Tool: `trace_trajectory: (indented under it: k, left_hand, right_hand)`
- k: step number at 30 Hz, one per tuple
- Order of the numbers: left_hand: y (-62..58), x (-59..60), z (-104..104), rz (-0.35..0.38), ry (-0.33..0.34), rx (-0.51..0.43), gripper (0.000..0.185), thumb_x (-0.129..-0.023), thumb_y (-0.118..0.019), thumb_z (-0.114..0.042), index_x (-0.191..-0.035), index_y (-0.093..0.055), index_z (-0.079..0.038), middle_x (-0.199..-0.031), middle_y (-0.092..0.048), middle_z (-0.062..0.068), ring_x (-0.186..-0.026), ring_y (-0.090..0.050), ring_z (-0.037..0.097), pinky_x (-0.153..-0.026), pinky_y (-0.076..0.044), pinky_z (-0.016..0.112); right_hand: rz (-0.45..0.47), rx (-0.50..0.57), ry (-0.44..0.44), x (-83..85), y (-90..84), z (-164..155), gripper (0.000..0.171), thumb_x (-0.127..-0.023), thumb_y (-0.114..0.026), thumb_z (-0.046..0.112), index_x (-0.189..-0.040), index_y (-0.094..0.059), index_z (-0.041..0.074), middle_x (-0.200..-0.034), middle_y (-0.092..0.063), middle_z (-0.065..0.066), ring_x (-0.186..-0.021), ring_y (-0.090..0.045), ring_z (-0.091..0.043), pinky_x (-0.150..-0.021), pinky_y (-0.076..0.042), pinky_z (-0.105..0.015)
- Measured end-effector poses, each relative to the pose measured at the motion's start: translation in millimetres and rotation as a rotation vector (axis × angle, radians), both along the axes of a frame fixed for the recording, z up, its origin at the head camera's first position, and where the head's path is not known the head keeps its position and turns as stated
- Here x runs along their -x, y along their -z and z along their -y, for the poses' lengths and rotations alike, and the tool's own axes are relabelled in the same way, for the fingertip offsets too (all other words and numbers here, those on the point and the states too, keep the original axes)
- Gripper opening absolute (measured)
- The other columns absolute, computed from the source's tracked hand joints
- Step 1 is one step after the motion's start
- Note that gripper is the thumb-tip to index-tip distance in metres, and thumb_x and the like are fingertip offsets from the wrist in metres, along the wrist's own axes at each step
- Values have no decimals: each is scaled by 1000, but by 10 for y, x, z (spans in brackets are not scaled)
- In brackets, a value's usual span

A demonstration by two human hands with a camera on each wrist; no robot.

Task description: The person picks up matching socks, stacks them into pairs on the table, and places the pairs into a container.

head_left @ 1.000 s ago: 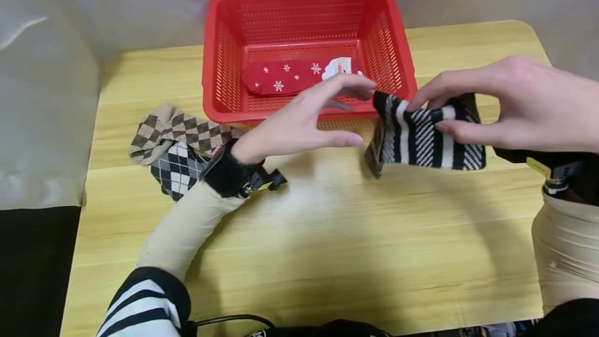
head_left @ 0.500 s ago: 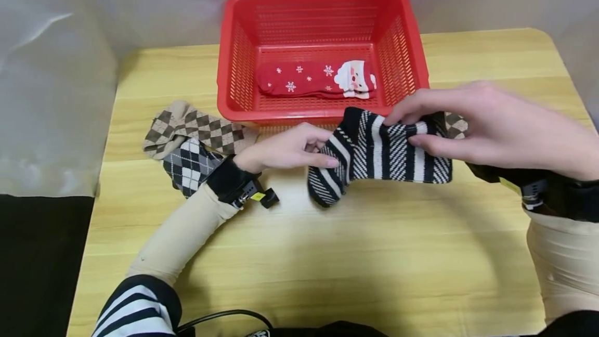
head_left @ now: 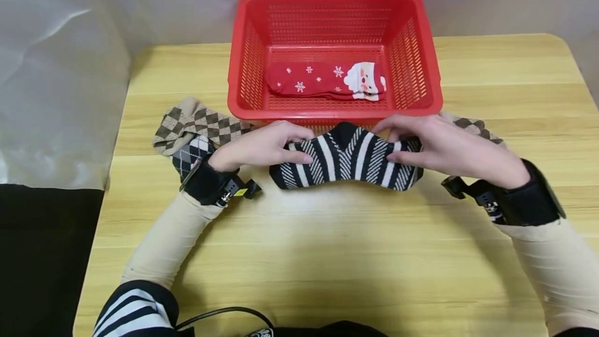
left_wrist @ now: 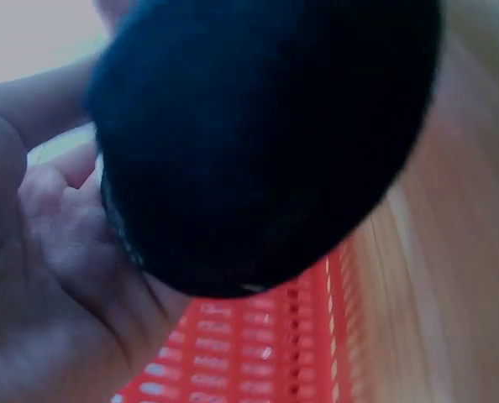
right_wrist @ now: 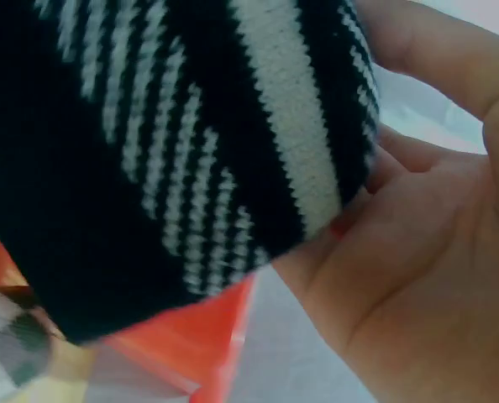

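Note:
A black-and-white striped sock (head_left: 347, 163) lies spread on the wooden table (head_left: 327, 254) just in front of the red basket (head_left: 334, 12). My left hand (head_left: 262, 145) pinches its left end, whose dark toe (left_wrist: 258, 143) fills the left wrist view. My right hand (head_left: 432, 147) pinches its right end, and the striped fabric (right_wrist: 165, 151) sits against that palm in the right wrist view. A red Santa sock (head_left: 327, 79) lies inside the basket.
Brown argyle socks (head_left: 196, 124) and a black-and-white argyle sock (head_left: 192, 155) lie left of the basket. Another brown argyle sock (head_left: 472, 126) peeks out behind my right hand. A black cable (head_left: 220, 313) runs along the table's near edge.
Both hands have come down toward me with the striped sock. It hung bunched from the right hand; now it is stretched flat on the table between both hands.

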State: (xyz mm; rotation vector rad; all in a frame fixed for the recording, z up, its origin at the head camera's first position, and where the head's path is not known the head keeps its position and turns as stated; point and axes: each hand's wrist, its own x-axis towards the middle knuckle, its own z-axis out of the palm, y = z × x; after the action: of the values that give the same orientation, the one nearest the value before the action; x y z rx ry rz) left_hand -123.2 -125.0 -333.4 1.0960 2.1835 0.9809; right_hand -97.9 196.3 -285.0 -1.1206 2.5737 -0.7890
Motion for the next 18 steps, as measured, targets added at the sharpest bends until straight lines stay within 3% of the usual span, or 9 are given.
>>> trace_trajectory:
  k: [5, 11, 15, 18]
  left_hand:
    - [-44, -88, -2, -155, -23, 122, 22, -84, -74, -10, -100, -59, -8, -89, -58, 3, -82, -50, 16, -78, -45, 31]
    - [-22, -166, -6, -327, -37, 200, 29, -75, -68, 8, -86, -53, -14, -85, -53, 0, -81, -50, 15, -69, -45, 28]
    - [44, -181, -1, -430, -42, 226, 33, -73, -57, 17, -86, -52, -13, -83, -52, 0, -75, -49, 15, -62, -43, 26]
    - [90, -188, 1, -464, -37, 265, 34, -73, -51, 19, -88, -52, -12, -85, -54, 2, -71, -49, 17, -61, -44, 27]
  right_hand:
    - [-79, -9, 24, -7, 144, 41, 40, -71, -86, 6, -107, -68, 10, -95, -68, 2, -84, -57, -8, -74, -47, -23]
    - [-212, 42, -69, -5, 312, 66, 32, -71, -83, -4, -93, -66, 11, -88, -62, 5, -78, -56, -3, -69, -51, -23]
    - [-248, -10, -121, -47, 429, 94, 33, -70, -82, -6, -87, -60, 12, -83, -56, 4, -74, -53, -5, -64, -52, -26]
    - [-258, -81, -134, -99, 511, 115, 34, -71, -80, -6, -84, -56, 14, -81, -53, 5, -72, -51, -7, -61, -48, -27]
